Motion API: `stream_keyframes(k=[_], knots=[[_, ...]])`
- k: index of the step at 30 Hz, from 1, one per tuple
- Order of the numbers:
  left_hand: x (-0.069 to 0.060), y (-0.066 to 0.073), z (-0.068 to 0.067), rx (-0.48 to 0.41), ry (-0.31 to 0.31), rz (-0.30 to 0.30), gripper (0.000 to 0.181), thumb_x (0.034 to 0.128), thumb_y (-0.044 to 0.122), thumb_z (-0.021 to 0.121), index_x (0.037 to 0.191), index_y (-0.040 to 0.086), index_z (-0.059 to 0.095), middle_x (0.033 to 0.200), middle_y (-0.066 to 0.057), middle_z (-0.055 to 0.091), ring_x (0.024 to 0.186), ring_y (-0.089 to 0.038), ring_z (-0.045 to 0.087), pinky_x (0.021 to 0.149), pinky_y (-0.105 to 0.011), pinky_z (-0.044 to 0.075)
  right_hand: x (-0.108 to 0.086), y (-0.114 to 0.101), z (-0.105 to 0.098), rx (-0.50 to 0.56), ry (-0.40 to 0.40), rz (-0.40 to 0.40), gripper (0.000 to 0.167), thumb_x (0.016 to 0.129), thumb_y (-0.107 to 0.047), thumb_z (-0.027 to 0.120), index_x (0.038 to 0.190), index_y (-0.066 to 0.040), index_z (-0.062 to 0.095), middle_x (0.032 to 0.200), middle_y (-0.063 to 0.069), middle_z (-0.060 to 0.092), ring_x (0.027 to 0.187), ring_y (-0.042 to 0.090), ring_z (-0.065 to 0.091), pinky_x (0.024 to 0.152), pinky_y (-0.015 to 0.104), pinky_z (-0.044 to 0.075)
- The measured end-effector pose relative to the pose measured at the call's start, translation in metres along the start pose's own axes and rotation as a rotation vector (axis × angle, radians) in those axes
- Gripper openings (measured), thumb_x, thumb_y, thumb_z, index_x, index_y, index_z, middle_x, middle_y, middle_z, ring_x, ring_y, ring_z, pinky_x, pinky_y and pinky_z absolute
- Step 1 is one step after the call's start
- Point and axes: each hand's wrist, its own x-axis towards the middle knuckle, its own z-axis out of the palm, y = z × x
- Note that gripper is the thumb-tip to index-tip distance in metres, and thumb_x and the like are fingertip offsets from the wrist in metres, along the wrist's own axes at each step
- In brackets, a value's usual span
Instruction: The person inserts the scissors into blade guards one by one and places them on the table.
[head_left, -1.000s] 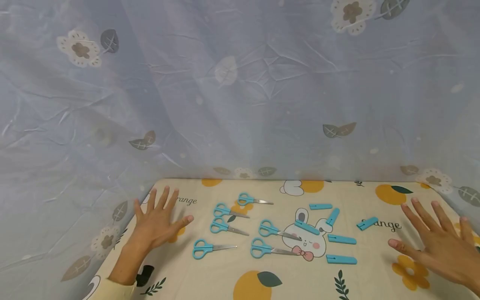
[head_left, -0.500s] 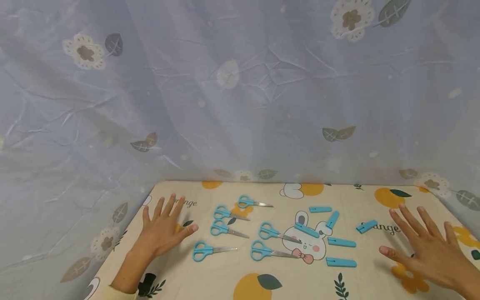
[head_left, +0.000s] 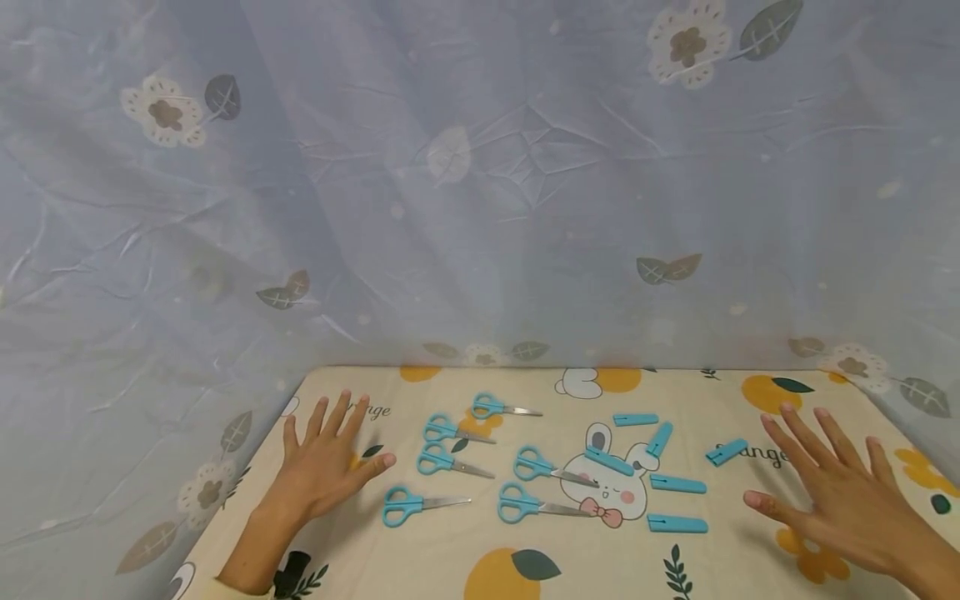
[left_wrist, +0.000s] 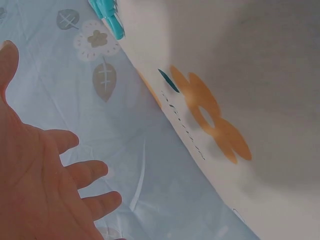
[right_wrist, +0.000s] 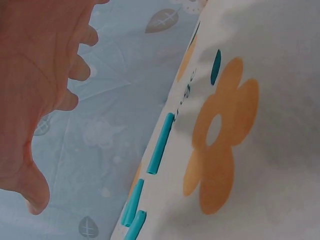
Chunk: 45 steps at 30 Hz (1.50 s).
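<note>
I could see the left hand [head_left: 317, 471] poised over the patterned cloth [head_left: 390, 567], fingers spread apart, near six blue-handled scissors [head_left: 453, 465] lying in the middle; the right hand [head_left: 843, 504], its fingers apart too, hung near six blue caps [head_left: 678, 484] strewn mostly to the scissors' right
</note>
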Motion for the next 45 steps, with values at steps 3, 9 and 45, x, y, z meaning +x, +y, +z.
stream_keyframes(k=[3,9,45], knots=[[-0.001,0.001,0.000,-0.001,0.001,0.004,0.101,0.0990,0.079,0.051,0.173,0.017,0.022,0.179,-0.021,0.015,0.163,-0.056,0.011,0.117,-0.090,0.000,0.000,-0.003,-0.001,0.014,-0.012,-0.011,0.119,0.095,-0.074,0.063,0.173,-0.018,-0.007,0.177,0.022,-0.016,0.159,0.048,-0.032,0.113,0.076,-0.035],[0.000,0.001,-0.001,-0.004,-0.002,0.008,0.099,0.0999,0.076,0.054,0.174,0.018,0.020,0.179,-0.021,0.014,0.163,-0.057,0.009,0.117,-0.090,-0.001,0.002,-0.010,-0.002,0.029,-0.036,-0.024,0.118,0.096,-0.074,0.062,0.173,-0.019,-0.006,0.178,0.020,-0.016,0.159,0.047,-0.033,0.113,0.077,-0.034],[-0.008,0.017,0.007,-0.067,-0.024,0.094,0.098,0.0990,0.072,0.060,0.171,0.015,0.028,0.178,-0.018,0.023,0.163,-0.054,0.018,0.120,-0.087,0.011,0.002,-0.051,0.005,0.203,-0.098,-0.133,0.101,0.094,-0.067,0.071,0.171,-0.015,0.029,0.180,0.017,0.016,0.166,0.049,0.000,0.123,0.071,-0.029]])
